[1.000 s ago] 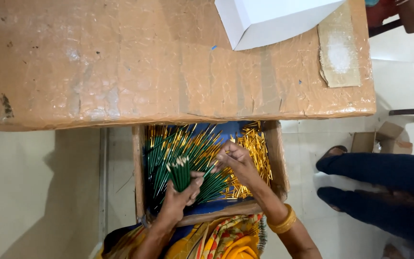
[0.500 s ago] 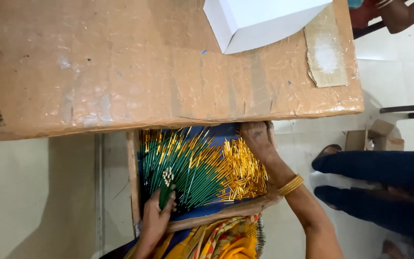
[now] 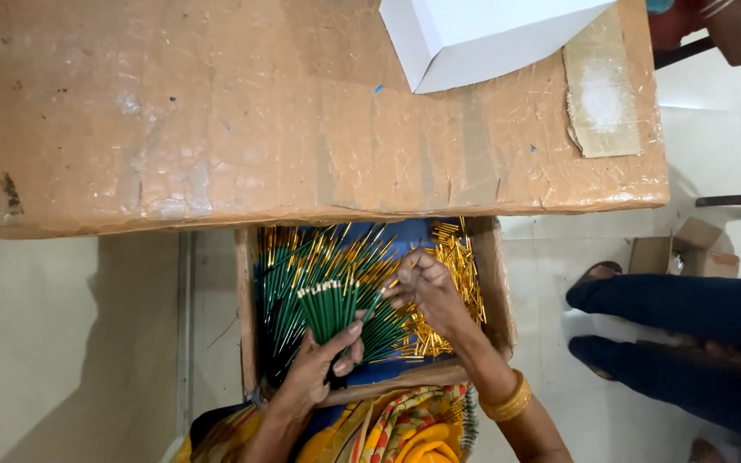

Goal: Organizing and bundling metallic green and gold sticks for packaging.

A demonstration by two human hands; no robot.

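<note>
Glossy green pencils (image 3: 328, 304); tape-shiny cardboard tabletop (image 3: 216, 111).

A brown cardboard-covered table (image 3: 216, 111) wrapped in clear tape bears a white box (image 3: 482, 34) at its far edge and a loose cardboard patch (image 3: 600, 99) near its right end.

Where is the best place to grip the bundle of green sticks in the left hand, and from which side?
Probably around the lower half of the bundle of green sticks, coming from below, as the left hand does. The sticks stand nearly upright with even tips on top, so wrapping fingers near the base likely keeps them aligned. The right hand works beside the tips.
</note>
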